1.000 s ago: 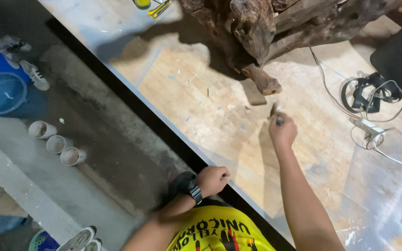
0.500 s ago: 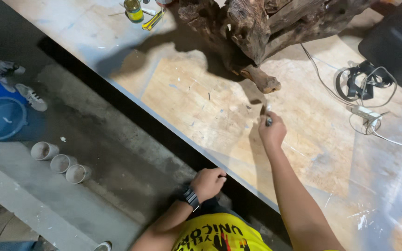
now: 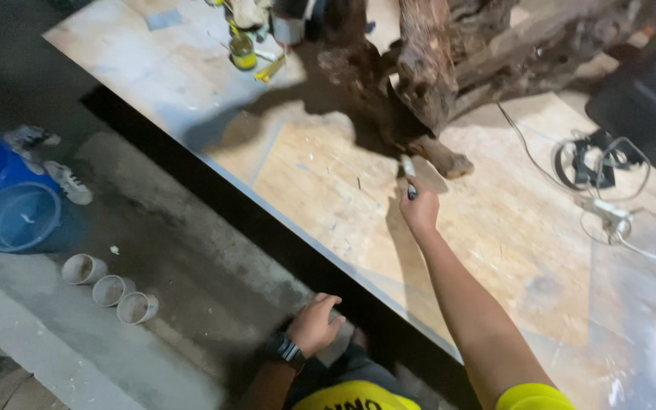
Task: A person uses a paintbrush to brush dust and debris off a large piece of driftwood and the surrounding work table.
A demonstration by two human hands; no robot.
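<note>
My right hand (image 3: 420, 206) is stretched out over the plywood table (image 3: 510, 228) and grips a small brush-like tool (image 3: 408, 175), its tip at the base of a big dark gnarled driftwood stump (image 3: 427, 68). My left hand (image 3: 314, 323), with a black watch on the wrist, rests with curled fingers on the table's dark near edge and holds nothing that I can see.
Small tins and a yellow-handled tool (image 3: 246, 47) stand at the table's far left. A coiled cable and a white plug strip (image 3: 605, 190) lie at the right. On the floor are three white cups (image 3: 110, 288), blue tubs (image 3: 17, 216) and white shoes (image 3: 70, 182).
My right hand has reached farther forward, bringing the tool up to the stump's base. My view has shifted, and the left hand stays at the table's edge.
</note>
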